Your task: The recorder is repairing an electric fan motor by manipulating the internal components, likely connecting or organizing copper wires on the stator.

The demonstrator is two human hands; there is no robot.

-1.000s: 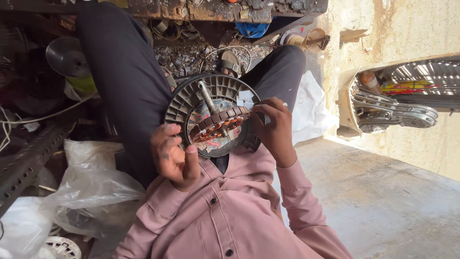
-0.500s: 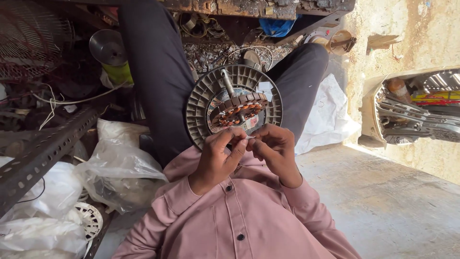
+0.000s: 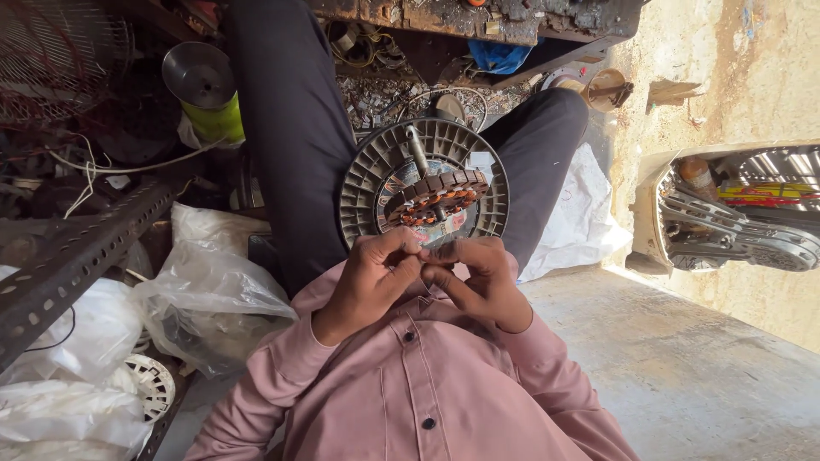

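Observation:
A round grey fan motor housing (image 3: pixel 367 183) rests on my lap between my dark-trousered legs, its shaft (image 3: pixel 418 145) pointing up. Inside sits a stator with copper windings (image 3: pixel 436 201). My left hand (image 3: pixel 371 282) and my right hand (image 3: pixel 480 286) meet at the housing's near edge. Their fingertips are pinched together on something small, apparently a thin wire, which the fingers hide. My pink shirt fills the bottom of the view.
A slotted metal angle bar (image 3: pixel 73 256) and crumpled plastic bags (image 3: pixel 213 286) lie on the left. A yellow-green can under a metal disc (image 3: pixel 205 85) stands farther back. A rusty bench (image 3: pixel 478 17) is ahead, metal fan parts (image 3: pixel 743 226) and concrete floor (image 3: pixel 700 376) on the right.
My hands left the sides of the motor housing and came together at its near edge, fingertips pinching. The view shifted slightly, so the motor sits a little higher.

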